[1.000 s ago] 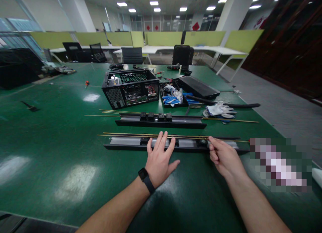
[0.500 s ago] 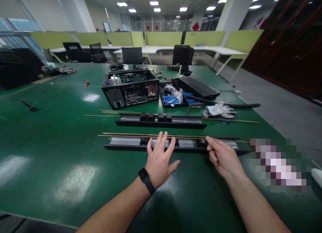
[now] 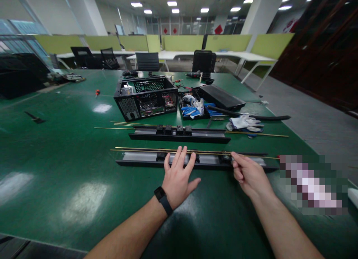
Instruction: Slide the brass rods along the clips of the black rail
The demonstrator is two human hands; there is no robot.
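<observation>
A long black rail (image 3: 140, 159) with small black blocks lies across the green table (image 3: 56, 158) in front of me. Thin brass rods (image 3: 140, 150) run along its far edge. My left hand (image 3: 179, 177) lies flat and open on the rail's middle, fingers stretched over the rods. A black watch sits on that wrist. My right hand (image 3: 247, 173) is closed in a pinch on a brass rod near the rail's right part.
A second black rail (image 3: 179, 134) with blocks and brass rods lies farther back. Behind it stand an open black computer case (image 3: 145, 96), a tray with blue and white gloves (image 3: 192, 106), a flat black panel (image 3: 220, 96) and white gloves (image 3: 243, 122). Office chairs and desks stand beyond.
My right hand slid slightly left along the rod, then back right. My left hand stayed flat on the rail.
</observation>
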